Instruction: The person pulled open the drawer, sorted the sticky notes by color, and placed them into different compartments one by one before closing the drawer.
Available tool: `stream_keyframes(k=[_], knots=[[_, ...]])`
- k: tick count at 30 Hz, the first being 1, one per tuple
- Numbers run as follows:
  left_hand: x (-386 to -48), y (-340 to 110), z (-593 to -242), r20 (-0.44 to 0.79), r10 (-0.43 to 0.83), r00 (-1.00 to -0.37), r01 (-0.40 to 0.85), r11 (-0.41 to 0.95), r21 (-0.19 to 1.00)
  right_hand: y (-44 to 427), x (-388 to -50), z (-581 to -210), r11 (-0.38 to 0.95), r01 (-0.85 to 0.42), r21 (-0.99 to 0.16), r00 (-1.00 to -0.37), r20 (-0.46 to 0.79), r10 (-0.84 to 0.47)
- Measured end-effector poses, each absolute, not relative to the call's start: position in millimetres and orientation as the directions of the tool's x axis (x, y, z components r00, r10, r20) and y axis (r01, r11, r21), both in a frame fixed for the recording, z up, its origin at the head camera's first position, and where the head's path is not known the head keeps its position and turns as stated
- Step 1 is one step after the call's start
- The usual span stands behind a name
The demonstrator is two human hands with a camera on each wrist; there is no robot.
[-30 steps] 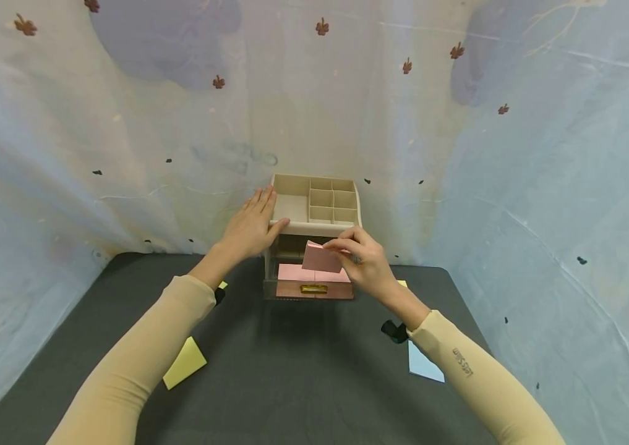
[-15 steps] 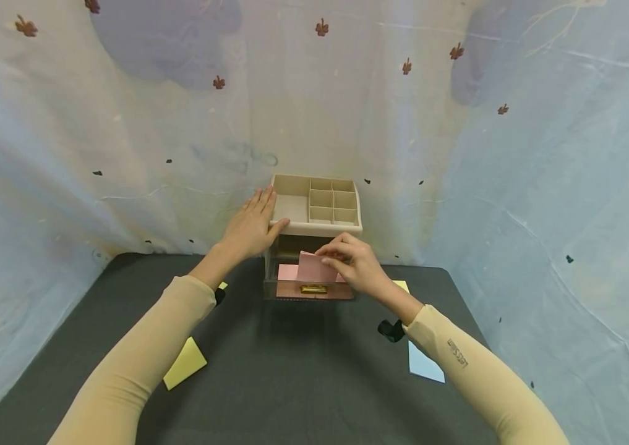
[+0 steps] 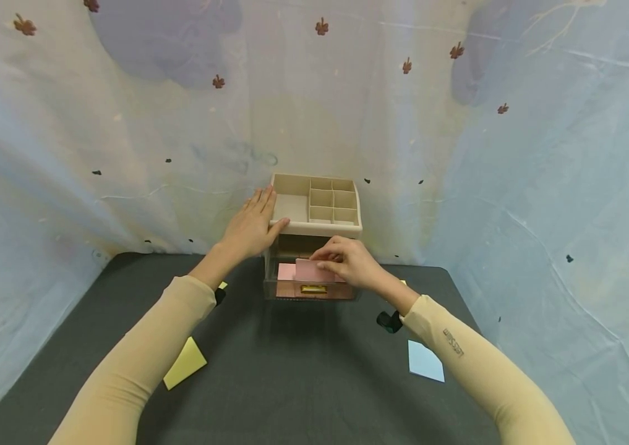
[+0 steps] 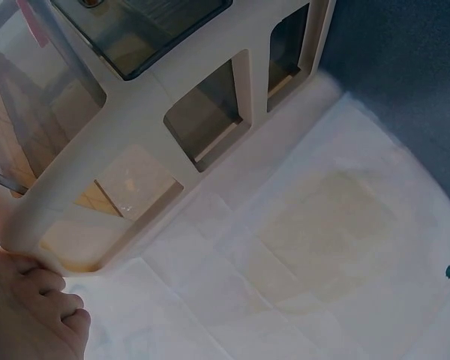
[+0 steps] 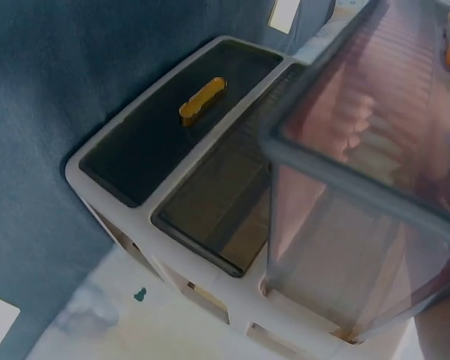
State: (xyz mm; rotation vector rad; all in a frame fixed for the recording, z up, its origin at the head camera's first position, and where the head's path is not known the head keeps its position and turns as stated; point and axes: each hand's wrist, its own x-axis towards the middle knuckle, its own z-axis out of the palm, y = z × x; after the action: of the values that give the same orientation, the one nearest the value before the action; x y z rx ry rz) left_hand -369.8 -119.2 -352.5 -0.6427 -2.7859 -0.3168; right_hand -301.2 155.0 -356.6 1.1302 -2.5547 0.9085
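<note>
Right hand (image 3: pixel 350 262): fingers pinch 1 pink note (image 3: pixel 310 271) at the open drawer (image 3: pixel 287 290), 6 o'clock of the organizer tray (image 3: pixel 316 230). Left hand (image 3: pixel 250 224): straight fingers rest on the tray's 9 o'clock edge.

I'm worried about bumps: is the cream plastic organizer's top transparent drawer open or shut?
Open: the drawer juts out from the organizer, with pink rectangular paper notes visible inside.

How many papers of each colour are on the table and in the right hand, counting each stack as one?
Yellow papers on the table, two mostly hidden: 3
Blue paper there: 1
Pink paper in the right hand: 1
Total: 5
</note>
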Motion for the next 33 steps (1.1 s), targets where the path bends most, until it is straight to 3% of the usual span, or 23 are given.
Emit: stream_keyframes(k=[8, 19, 33], knots=[[-369, -120, -354, 0.311, 0.399, -0.863, 0.456, 0.88, 0.136, 150, -311, -355, 0.579, -0.715, -0.392, -0.698, 0.357, -0.62], [-370, -119, -354, 0.316, 0.392, -0.864, 0.451, 0.881, 0.14, 148, -322, -353, 0.617, -0.746, -0.252, -0.666, 0.269, -0.696], [-372, -118, -355, 0.315, 0.383, -0.869, 0.444, 0.883, 0.15, 144, -331, -355, 0.696, -0.7, -0.16, -0.713, 0.117, -0.691]])
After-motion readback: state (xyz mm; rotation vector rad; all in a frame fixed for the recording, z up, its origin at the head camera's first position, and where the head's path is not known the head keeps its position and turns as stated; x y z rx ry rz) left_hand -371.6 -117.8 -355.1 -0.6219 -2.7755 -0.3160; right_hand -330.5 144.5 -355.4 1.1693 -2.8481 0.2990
